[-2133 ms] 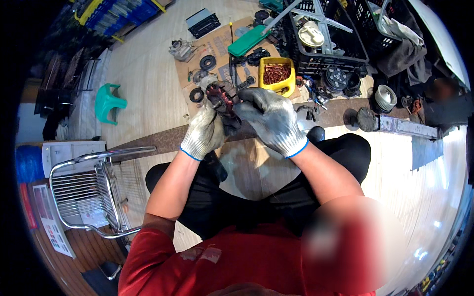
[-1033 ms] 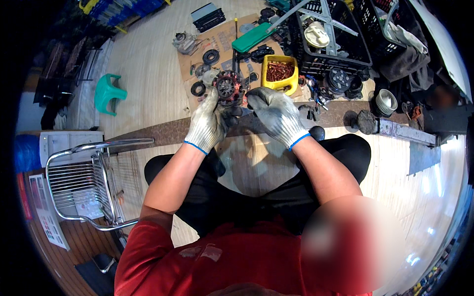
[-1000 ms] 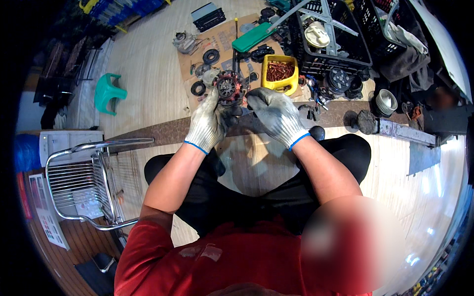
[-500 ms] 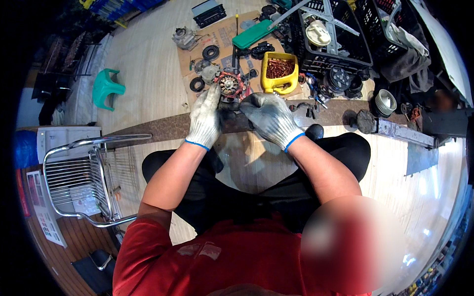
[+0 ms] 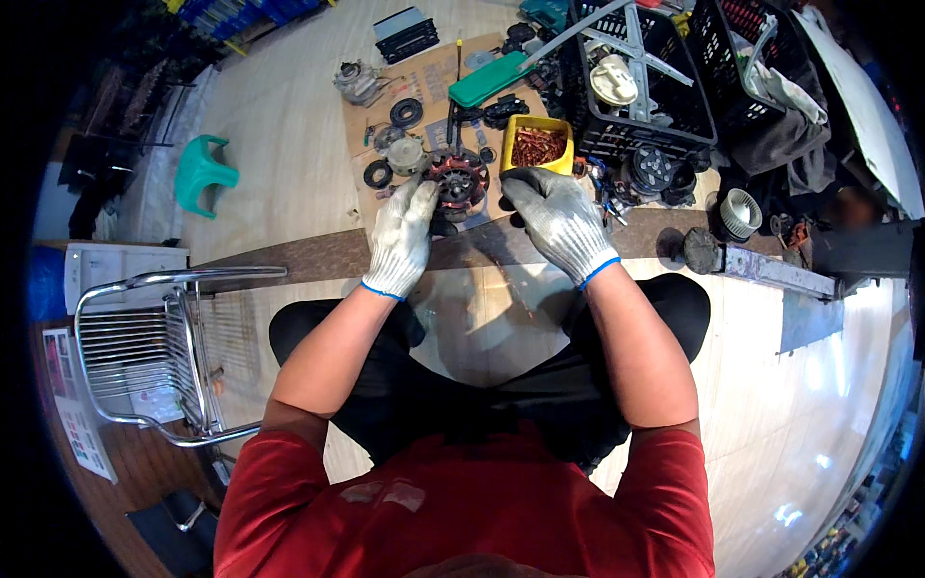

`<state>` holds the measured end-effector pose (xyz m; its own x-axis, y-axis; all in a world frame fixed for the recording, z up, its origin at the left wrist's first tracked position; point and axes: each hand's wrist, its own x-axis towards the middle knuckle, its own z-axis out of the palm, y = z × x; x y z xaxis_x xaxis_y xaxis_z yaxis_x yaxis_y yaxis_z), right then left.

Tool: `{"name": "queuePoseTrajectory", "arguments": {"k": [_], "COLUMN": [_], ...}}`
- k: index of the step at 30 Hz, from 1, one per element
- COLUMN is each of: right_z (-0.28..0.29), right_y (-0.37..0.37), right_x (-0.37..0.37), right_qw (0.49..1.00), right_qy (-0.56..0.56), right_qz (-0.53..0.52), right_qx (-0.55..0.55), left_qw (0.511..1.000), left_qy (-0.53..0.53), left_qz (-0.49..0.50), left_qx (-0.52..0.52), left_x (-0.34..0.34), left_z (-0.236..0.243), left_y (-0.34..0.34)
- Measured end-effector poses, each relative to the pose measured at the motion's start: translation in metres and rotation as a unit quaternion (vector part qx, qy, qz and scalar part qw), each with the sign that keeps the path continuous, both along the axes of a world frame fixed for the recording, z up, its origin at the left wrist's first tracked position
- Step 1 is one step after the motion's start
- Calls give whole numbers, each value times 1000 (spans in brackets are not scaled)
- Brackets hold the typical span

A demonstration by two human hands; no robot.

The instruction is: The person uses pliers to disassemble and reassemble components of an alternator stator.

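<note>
My left hand (image 5: 403,226), in a white knit glove with dirty fingers, is closed at the left edge of a round motor rotor (image 5: 460,181). The rotor is dark with reddish-brown parts and claw-like teeth around its middle. My right hand (image 5: 564,214), gloved alike, is apart from the rotor, to its right. Its fingers are curled together, and whatever they hold is hidden. Just beyond them stands a cut-open yellow jug (image 5: 567,154) full of small copper-coloured pieces. A pale metal housing (image 5: 406,155) and black rings (image 5: 378,174) lie on the cardboard beyond my left hand.
Flattened cardboard (image 5: 371,125) carries several machine parts and a green-headed tool (image 5: 487,85). Black crates (image 5: 655,130) stand at the far right, near a blower wheel (image 5: 741,213) and a metal beam (image 5: 780,270). A green stool (image 5: 205,175) and chrome chair (image 5: 145,284) are on the left.
My right hand has moved right, away from my left hand, and turned. The rotor now shows a darker, toothed face beside my left hand. The whole view has shifted slightly.
</note>
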<state>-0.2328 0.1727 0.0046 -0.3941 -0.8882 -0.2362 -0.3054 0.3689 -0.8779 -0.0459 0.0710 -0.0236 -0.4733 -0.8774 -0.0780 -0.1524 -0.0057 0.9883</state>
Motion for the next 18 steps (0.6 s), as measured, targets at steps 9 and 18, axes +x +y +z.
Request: {"name": "queuePoseTrajectory", "arguments": {"k": [9, 18], "right_z": [-5, -9], "right_y": [2, 0], "right_x": [2, 4], "right_qw": [992, 962], "right_qy": [-97, -246], "right_qz": [20, -15], "right_qx": [-74, -114], "left_qw": [991, 910], "left_qy": [-30, -74], "left_qz": [0, -78], "left_qx": [-127, -400], "left_x": [5, 6], "left_z": [-39, 9], "left_y": [-7, 3]}}
